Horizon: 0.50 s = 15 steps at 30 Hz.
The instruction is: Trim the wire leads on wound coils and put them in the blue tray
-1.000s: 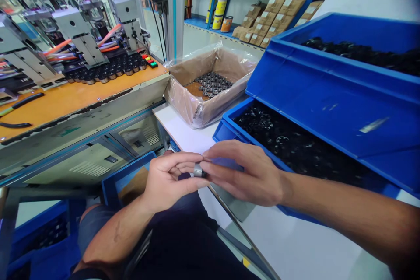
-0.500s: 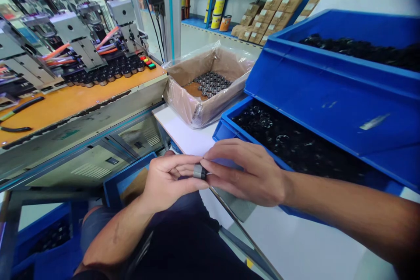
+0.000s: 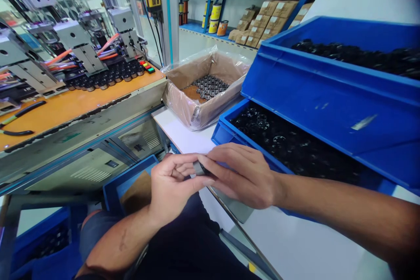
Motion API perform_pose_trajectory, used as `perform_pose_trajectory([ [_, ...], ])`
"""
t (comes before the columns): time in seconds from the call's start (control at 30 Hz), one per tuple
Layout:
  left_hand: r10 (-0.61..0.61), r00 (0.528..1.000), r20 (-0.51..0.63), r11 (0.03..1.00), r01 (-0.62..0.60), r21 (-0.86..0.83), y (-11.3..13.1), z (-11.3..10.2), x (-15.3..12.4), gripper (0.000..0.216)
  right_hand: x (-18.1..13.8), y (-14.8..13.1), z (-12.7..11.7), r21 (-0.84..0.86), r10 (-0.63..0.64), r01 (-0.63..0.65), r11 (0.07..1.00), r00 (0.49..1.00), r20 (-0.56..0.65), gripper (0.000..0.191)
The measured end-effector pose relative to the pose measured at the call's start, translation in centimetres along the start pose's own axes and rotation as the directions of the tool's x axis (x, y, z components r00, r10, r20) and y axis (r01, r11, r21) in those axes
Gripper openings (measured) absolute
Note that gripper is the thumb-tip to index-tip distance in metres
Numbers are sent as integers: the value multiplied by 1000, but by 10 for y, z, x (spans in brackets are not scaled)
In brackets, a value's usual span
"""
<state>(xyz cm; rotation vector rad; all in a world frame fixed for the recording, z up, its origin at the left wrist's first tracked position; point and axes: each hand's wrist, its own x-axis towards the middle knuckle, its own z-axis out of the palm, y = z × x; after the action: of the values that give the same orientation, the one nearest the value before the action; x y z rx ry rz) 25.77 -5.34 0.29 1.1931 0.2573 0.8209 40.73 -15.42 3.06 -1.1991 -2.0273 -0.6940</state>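
Observation:
A small stator core [image 3: 198,168], a grey metal cylinder with a black end piece, is between my two hands above the table's front edge. My left hand [image 3: 171,189] grips it between thumb and fingers from the left. From the right, the fingers of my right hand [image 3: 242,174] close over its black end and hide part of it. Just beyond the right hand is a blue bin [image 3: 226,133] full of black plastic ring parts [image 3: 278,140].
A larger blue bin [image 3: 305,96] with black parts sits above the first. A plastic-lined carton [image 3: 193,116] holds rows of small cores. At left, a machine [image 3: 82,43] stands on an orange worktop [image 3: 78,105] with more cores and pliers [image 3: 19,118]. A blue crate [image 3: 113,188] sits below.
My right fingers have moved left over the core and cover more of its black end. Both hands stay together. The whole view has shifted slightly.

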Motion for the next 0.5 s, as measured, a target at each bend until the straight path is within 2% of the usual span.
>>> perform_pose_trajectory([
  [0.07,115,993,13,985,-116,131,3,-5,1,44,0,-2,1,76,64,-62,995,998,-22,18],
  [0.1,188,980,60,956,-197,219,5,-8,3,47,0,-4,1,114,96,-93,989,995,-21,18],
  [0.13,265,955,133,907,-294,303,8,-12,5,47,-1,-5,0,144,123,-120,982,992,-14,18],
  [0.2,393,870,298,765,-489,419,13,-18,10,41,-1,-8,0,188,170,-168,968,985,6,18],
  [0.27,458,793,401,648,-607,460,15,-21,14,34,0,-10,1,215,190,-190,958,981,22,16],
  [0.3,474,776,416,619,-630,469,15,-21,15,32,0,-11,2,220,199,-201,954,979,34,16],
  [0.4,495,778,387,602,-628,494,13,-19,16,26,-1,-5,-1,183,200,-210,960,977,71,14],
  [0.5,463,820,336,632,-572,523,14,-24,13,22,-5,12,-17,27,171,-176,984,978,119,21],
])
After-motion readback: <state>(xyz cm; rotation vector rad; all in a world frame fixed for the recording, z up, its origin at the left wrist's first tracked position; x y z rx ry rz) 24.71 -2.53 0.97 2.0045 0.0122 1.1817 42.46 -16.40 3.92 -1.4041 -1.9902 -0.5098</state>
